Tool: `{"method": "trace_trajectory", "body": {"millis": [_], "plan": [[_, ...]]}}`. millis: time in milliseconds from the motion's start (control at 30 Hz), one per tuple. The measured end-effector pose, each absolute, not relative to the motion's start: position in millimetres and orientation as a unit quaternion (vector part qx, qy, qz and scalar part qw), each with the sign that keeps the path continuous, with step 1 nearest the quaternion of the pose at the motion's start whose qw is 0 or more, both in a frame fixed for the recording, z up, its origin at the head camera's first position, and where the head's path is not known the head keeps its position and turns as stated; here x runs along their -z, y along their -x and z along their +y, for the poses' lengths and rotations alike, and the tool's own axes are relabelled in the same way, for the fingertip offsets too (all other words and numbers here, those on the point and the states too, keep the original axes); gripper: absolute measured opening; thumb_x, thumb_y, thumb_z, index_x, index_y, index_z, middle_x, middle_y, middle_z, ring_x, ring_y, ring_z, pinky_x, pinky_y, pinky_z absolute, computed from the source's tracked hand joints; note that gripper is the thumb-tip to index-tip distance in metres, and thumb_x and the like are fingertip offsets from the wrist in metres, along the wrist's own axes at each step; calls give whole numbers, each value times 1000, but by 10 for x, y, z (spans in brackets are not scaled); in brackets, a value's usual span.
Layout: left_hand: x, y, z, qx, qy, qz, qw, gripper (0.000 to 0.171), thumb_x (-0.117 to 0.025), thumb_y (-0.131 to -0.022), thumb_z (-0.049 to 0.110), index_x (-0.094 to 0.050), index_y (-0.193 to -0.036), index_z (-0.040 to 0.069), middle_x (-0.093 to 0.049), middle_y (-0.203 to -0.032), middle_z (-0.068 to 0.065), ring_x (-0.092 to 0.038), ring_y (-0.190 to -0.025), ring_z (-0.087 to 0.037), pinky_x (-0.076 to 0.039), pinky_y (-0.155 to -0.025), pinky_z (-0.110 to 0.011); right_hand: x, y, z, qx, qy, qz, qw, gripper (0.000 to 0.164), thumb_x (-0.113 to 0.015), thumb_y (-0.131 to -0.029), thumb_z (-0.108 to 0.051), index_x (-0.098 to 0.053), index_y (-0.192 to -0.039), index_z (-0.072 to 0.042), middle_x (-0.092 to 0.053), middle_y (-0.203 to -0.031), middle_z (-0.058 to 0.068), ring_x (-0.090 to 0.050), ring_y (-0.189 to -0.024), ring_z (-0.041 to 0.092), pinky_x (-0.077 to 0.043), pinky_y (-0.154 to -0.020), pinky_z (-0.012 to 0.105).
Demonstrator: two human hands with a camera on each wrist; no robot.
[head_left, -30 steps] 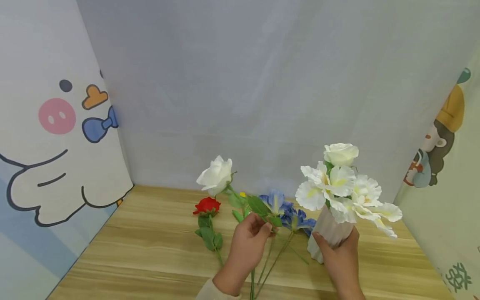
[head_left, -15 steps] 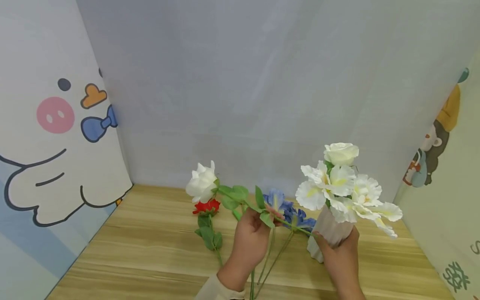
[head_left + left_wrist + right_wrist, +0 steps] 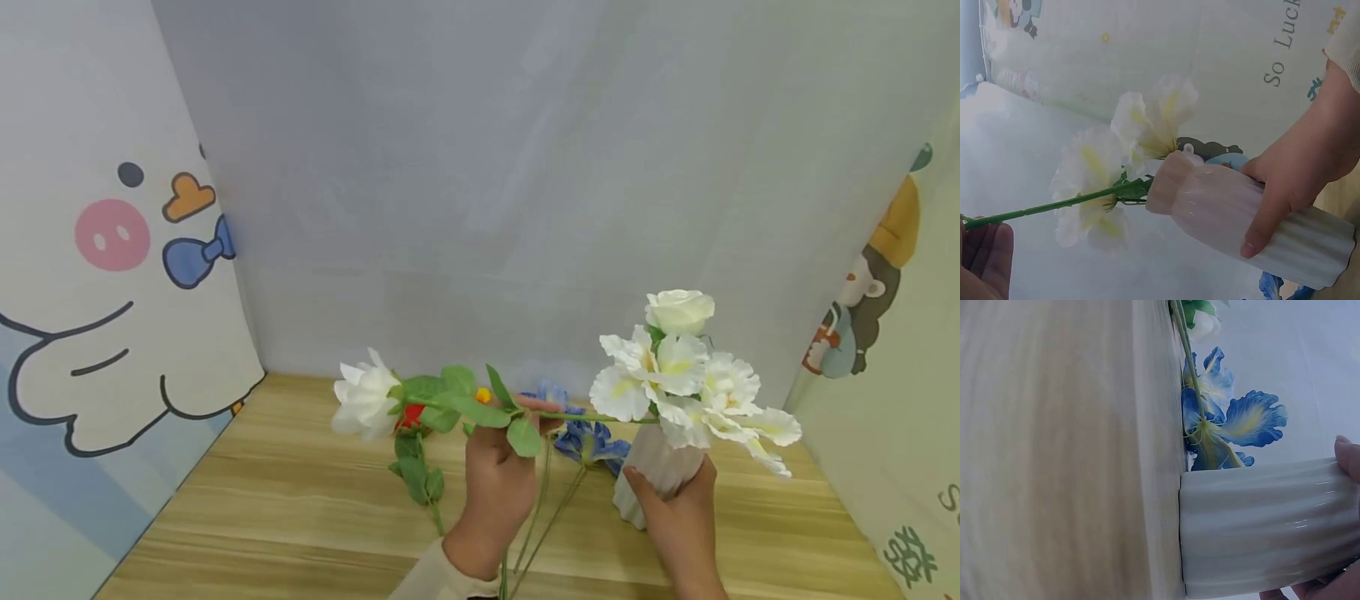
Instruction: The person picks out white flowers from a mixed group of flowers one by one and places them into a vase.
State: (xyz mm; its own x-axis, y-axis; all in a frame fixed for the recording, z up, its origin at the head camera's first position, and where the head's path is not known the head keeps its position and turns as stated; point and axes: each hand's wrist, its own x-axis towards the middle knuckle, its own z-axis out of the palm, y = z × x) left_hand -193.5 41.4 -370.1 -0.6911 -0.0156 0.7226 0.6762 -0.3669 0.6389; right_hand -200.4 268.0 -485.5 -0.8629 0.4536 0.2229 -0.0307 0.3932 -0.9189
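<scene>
My left hand (image 3: 498, 487) pinches the green stem of an artificial white rose (image 3: 365, 400). The rose lies sideways, bloom to the left and leaves over the fingers. Its stem (image 3: 1054, 206) runs right to the mouth of a white ribbed vase (image 3: 1229, 209), in front of the blooms there. My right hand (image 3: 682, 508) grips the vase's side, thumb across the front. In the vase stand another white rose (image 3: 680, 312) and ruffled white irises (image 3: 686, 367). The vase base sits at the tabletop in the right wrist view, where only part of the right hand (image 3: 1347, 459) shows.
Blue irises (image 3: 588, 442) lie between my hands, their stems pointing toward me. A red rose (image 3: 411, 417) lies at the left, partly covered by the held rose. The wooden table (image 3: 300, 500) meets a grey backdrop (image 3: 480, 208) behind and printed cloth at both sides.
The held rose has swung from upright to nearly level, its bloom moving left and down and its stem end coming round to the vase. My right hand keeps hold of the vase in place.
</scene>
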Motion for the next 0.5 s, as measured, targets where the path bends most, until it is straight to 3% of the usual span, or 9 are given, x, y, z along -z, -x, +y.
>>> {"method": "trace_trajectory", "body": {"millis": [300, 500], "plan": [[3465, 1931, 481, 727, 363, -528, 244, 13, -41, -94, -12, -51, -102, -9, -57, -96, -27, -58, -89, -38, -52, -80, -44, 4856, 1999, 2656, -537, 113, -798, 250, 88, -80, -75, -30, -22, -139, -11, -43, -120, 14, -48, -106, 28, -39, -88, 46], [3354, 1947, 507, 685, 379, -565, 262, 16, -39, -96, -10, -53, -104, -6, -57, -97, -20, -60, -88, -33, -52, -80, -39, 4853, 1990, 2658, -537, 117, -798, 248, 90, -80, -75, -31, -21, -140, -11, -44, -122, 15, -48, -108, 28, -38, -90, 46]]}}
